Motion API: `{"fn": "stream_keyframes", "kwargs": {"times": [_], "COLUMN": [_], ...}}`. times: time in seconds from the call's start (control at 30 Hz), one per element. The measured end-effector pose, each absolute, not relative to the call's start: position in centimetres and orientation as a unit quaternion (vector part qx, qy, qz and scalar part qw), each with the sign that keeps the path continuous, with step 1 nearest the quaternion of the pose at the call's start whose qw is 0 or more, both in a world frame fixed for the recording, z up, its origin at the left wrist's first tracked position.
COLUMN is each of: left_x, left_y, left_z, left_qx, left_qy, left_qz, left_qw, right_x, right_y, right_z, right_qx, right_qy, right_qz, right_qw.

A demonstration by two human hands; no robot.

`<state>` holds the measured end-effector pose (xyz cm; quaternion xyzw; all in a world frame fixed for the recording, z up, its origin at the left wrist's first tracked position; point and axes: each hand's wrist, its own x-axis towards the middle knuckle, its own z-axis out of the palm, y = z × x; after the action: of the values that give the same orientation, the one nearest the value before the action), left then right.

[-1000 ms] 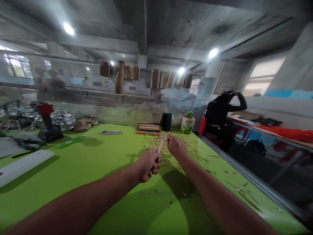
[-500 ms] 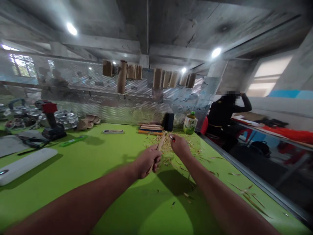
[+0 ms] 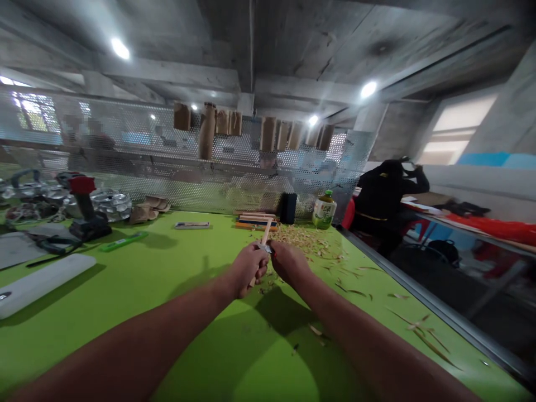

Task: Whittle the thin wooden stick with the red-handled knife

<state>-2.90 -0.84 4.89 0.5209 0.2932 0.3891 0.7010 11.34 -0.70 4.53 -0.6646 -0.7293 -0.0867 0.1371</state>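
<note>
My left hand (image 3: pixel 250 269) is wrapped round a thin wooden stick (image 3: pixel 266 231), which slants up and away above the green tabletop (image 3: pixel 167 335). Close on its right, my right hand (image 3: pixel 290 262) grips a small knife (image 3: pixel 264 247). The blade lies across the stick just beyond my left fingers; a bit of red shows at the handle. Wood shavings (image 3: pixel 312 243) are strewn behind and to the right of my hands.
At the back stand a green-capped bottle (image 3: pixel 324 211), a black block (image 3: pixel 288 209) and a low stack of sticks (image 3: pixel 255 220). To the left are a cordless drill (image 3: pixel 86 209), a green level (image 3: pixel 124 241) and a long white case (image 3: pixel 46 285). A person (image 3: pixel 387 192) sits beyond the right edge.
My right hand with the knife has come left and nearer, up against my left hand. My left hand and the stick have shifted slightly left. The seated person has changed arm position.
</note>
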Motion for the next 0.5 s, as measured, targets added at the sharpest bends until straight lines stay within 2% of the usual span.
{"fn": "stream_keyframes", "kwargs": {"times": [0.27,0.5], "left_x": [-2.7,-2.7], "left_y": [-2.2,-4.7], "left_z": [6.1,5.4], "left_qx": [0.493,0.516], "left_qy": [0.291,0.226], "left_qz": [0.369,0.303], "left_qw": [0.732,0.768], "right_x": [12.3,19.1], "right_y": [0.4,2.7], "right_z": [4.5,4.6], "right_qx": [-0.681,-0.797], "right_qy": [-0.705,-0.559], "right_qz": [-0.131,-0.069], "right_qw": [0.146,0.218]}}
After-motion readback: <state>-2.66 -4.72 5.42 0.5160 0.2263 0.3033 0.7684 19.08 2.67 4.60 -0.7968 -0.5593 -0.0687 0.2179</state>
